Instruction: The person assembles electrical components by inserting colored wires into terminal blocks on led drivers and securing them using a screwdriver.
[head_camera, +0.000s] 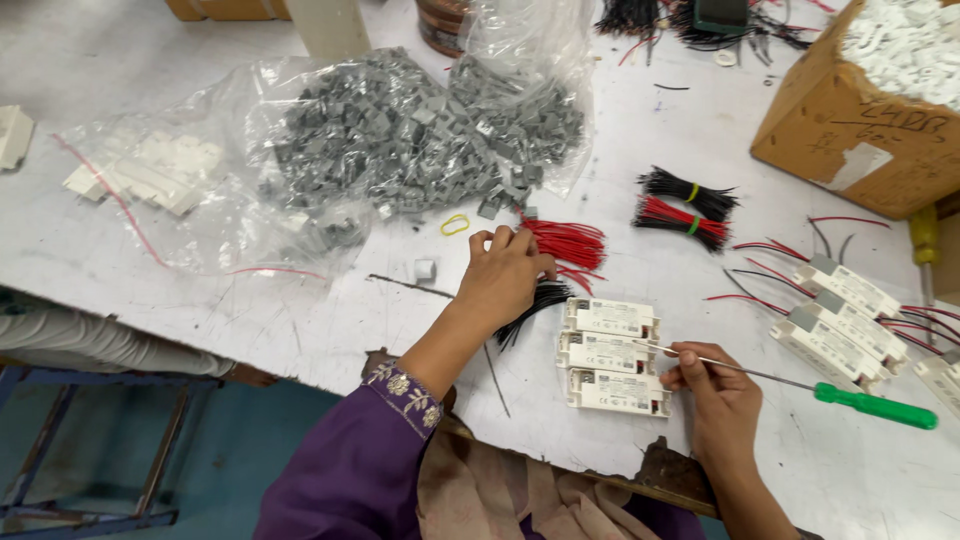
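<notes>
My left hand (503, 275) rests on the white table with its fingers curled over a bundle of red wires (570, 243); a bundle of black wires (535, 305) lies just under it. My right hand (718, 392) holds a green-handled screwdriver (872, 405) by its thin metal shaft, whose tip points at three white rectangular driver boxes (612, 356) stacked side by side between my hands.
Clear plastic bags of small grey parts (420, 135) and white parts (145, 170) lie at the back left. Banded black and red wire bundles (685, 208), wired white boxes (840, 315) and a cardboard box of white parts (880, 90) sit on the right. A yellow rubber band (454, 224) lies nearby.
</notes>
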